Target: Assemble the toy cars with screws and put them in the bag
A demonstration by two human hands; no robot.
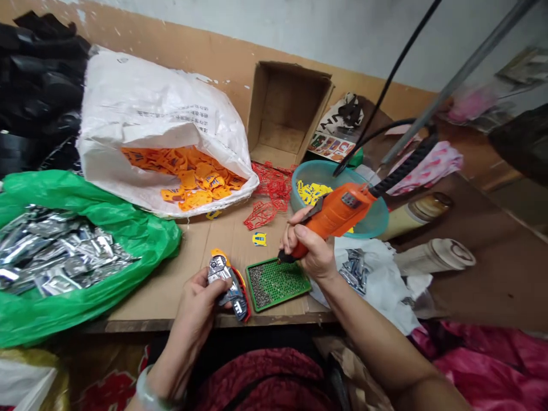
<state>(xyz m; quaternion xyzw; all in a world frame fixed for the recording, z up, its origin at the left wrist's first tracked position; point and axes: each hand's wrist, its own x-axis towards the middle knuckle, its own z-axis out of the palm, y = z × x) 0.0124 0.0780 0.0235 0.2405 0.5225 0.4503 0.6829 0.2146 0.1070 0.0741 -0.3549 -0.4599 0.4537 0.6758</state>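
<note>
My right hand (pixel 310 248) is closed around an orange electric screwdriver (pixel 338 214) with a black coiled cable, its tip down over a green screw tray (pixel 278 282) that has small screws piled at its left side. My left hand (pixel 199 299) grips a small toy car piece (pixel 229 285) in grey, orange and red, just left of the tray at the table's front edge.
A white sack of orange plastic parts (pixel 192 180) lies behind, a green bag of silver parts (pixel 64 257) to the left. A teal bowl with yellow pieces (pixel 372 220), red plastic frames (pixel 269 194), an open cardboard box (pixel 286 111) and two bottles (pixel 432 257) are at the right.
</note>
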